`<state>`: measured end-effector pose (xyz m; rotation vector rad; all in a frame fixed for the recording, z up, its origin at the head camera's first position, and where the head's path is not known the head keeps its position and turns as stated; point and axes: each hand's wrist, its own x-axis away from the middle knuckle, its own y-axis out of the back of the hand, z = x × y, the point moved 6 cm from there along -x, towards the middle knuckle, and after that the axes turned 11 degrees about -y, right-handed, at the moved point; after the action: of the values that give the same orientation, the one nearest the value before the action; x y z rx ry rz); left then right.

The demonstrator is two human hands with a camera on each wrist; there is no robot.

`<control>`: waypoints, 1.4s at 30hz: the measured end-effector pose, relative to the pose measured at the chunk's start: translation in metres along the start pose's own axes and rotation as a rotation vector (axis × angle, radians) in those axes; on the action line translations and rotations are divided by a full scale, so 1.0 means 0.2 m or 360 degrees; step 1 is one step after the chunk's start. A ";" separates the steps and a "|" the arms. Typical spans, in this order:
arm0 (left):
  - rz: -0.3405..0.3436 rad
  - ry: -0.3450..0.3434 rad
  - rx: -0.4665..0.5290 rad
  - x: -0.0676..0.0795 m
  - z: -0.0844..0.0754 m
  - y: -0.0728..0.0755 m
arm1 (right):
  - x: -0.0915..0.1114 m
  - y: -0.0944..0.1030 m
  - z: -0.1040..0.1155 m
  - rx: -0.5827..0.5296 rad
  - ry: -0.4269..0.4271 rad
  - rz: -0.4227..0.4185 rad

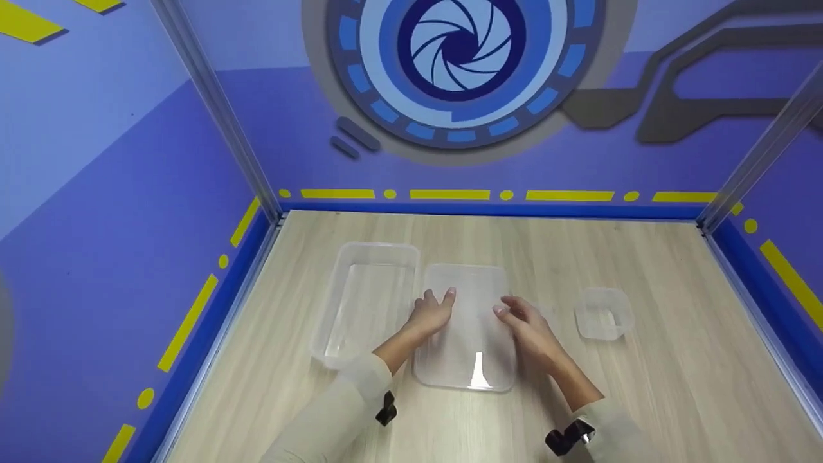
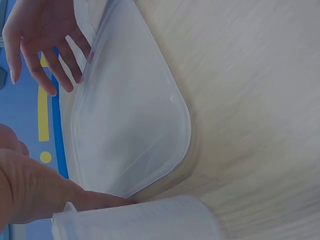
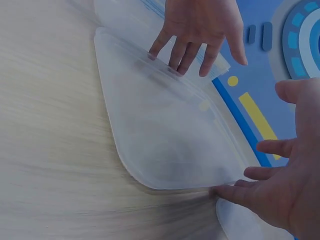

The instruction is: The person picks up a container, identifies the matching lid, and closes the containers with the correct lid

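A rectangular translucent plastic lid (image 1: 466, 341) lies on the table between my two hands. My left hand (image 1: 431, 316) is at its left edge, thumb over the lid and fingers low beside the rim. On the opposite side my right hand (image 1: 530, 329) has its fingertips right at the lid's edge, the fingers loosely spread in the right wrist view. Just left of the lid stands a clear rectangular plastic box (image 1: 334, 299), partly behind my left hand and forearm. The left wrist view shows both hands along the lid (image 2: 135, 105), neither of them curled round it.
A small clear plastic tub (image 1: 604, 315) stands to the right of my right hand. Blue printed panels (image 1: 193, 270) in metal framing rise along the left, back and right sides of the wood-grain table (image 1: 669, 386).
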<state>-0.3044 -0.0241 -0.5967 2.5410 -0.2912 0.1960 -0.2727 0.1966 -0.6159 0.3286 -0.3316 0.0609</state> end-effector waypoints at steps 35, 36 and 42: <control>-0.0137 -0.0048 0.0248 0.01 -0.09 0.02 | 0.02 0.15 0.02 -0.0085 -0.0252 -0.0160; -0.0136 -0.0056 0.0258 0.01 -0.10 0.02 | 0.02 0.15 0.02 -0.0073 -0.0244 -0.0165; -0.0166 -0.0097 0.0269 0.01 -0.11 0.02 | 0.04 0.18 0.05 -0.0019 -0.0222 -0.0240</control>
<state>-0.3057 -0.0155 -0.5750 2.7249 -0.1715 0.1068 -0.2729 0.2279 -0.5935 0.3461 -0.4442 -0.1125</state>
